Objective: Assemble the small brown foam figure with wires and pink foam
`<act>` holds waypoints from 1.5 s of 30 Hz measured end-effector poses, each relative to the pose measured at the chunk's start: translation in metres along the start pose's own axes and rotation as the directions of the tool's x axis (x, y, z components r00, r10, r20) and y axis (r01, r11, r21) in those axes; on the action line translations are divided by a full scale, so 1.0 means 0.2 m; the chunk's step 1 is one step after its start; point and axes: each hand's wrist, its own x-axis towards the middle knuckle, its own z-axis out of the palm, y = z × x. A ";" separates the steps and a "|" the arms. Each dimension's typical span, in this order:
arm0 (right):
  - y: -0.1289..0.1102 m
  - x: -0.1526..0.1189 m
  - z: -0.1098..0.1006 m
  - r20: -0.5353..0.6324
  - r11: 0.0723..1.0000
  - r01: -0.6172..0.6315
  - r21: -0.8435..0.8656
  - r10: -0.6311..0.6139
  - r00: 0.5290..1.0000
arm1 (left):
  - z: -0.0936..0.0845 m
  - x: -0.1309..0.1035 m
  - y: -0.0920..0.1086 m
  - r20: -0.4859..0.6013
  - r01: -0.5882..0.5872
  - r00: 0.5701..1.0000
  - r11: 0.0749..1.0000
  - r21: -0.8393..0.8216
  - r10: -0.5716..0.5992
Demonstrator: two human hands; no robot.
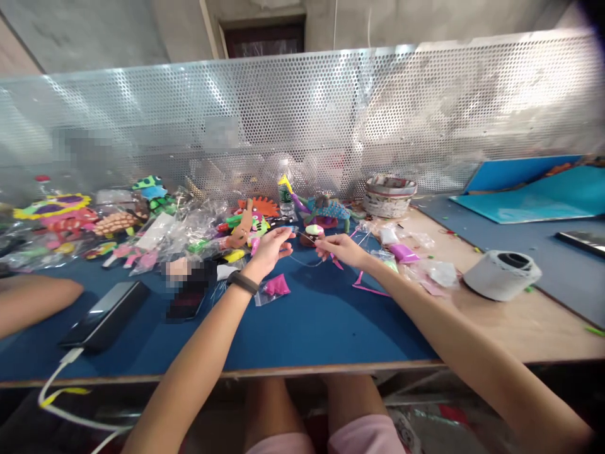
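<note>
My left hand [271, 250], with a dark band on its wrist, is raised above the blue mat with thumb and forefinger together. A small bluish bit shows at its fingertips, too small to name. Just to its right, my right hand [344, 250] pinches a thin wire-like strand [306, 236] that points towards the left fingers. A pale thin loop hangs below between the hands. Behind them stands a brown clay figure [312, 236] with a pale top. A clear bag of pink clay [276, 285] lies on the mat, below my left hand.
Colourful clay animals and plastic bags crowd the left and back. A phone on a power bank [106, 315] lies left, near another person's forearm [38, 302]. A woven basket [390, 195], a white roll [501, 275] and a blue folder [520, 195] are on the right.
</note>
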 end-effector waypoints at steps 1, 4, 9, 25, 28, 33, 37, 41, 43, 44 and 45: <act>-0.01 -0.01 0.02 0.053 1.000 -0.005 0.022 0.003 0.999 | 0.00 -0.01 -0.01 0.052 0.000 0.999 0.999 0.033 -0.002; -0.02 -0.02 0.08 0.164 0.971 -0.085 0.224 0.048 0.985 | 0.04 -0.02 -0.03 0.176 0.007 0.984 0.998 0.061 -0.017; -0.04 -0.02 0.12 0.123 0.804 -0.140 0.578 0.084 0.989 | 0.10 -0.06 -0.02 0.174 0.219 0.966 0.965 -0.147 -0.192; -0.06 0.02 0.10 0.057 0.734 -0.207 0.647 0.224 0.973 | 0.06 -0.01 -0.04 0.102 0.177 0.981 0.979 -0.102 -0.166; -0.05 0.02 0.12 0.023 0.750 -0.189 0.634 0.226 0.974 | 0.06 -0.03 -0.05 0.145 0.165 0.979 0.975 -0.149 -0.143; -0.06 -0.01 0.13 0.061 0.787 -0.231 0.572 0.240 0.969 | 0.08 -0.06 -0.06 0.252 0.252 0.945 0.956 -0.147 -0.210; -0.06 -0.01 0.12 -0.046 0.857 -0.202 0.474 0.253 0.966 | 0.07 -0.06 -0.06 0.173 0.349 0.924 0.937 -0.027 -0.340; -0.03 0.00 0.11 -0.141 0.888 -0.134 0.439 0.215 0.966 | 0.08 -0.06 -0.07 0.122 0.339 0.931 0.939 0.049 -0.343; -0.01 0.00 0.10 -0.145 0.881 -0.112 0.460 0.199 0.969 | 0.10 -0.06 -0.07 0.105 0.286 0.951 0.956 0.059 -0.291; -0.01 0.00 0.10 -0.130 0.873 -0.104 0.477 0.187 0.974 | 0.10 -0.06 -0.06 0.088 0.256 0.961 0.964 0.068 -0.261; 0.00 0.00 0.10 -0.108 0.865 -0.106 0.490 0.181 0.978 | 0.10 -0.05 -0.05 0.068 0.220 0.972 0.971 0.091 -0.227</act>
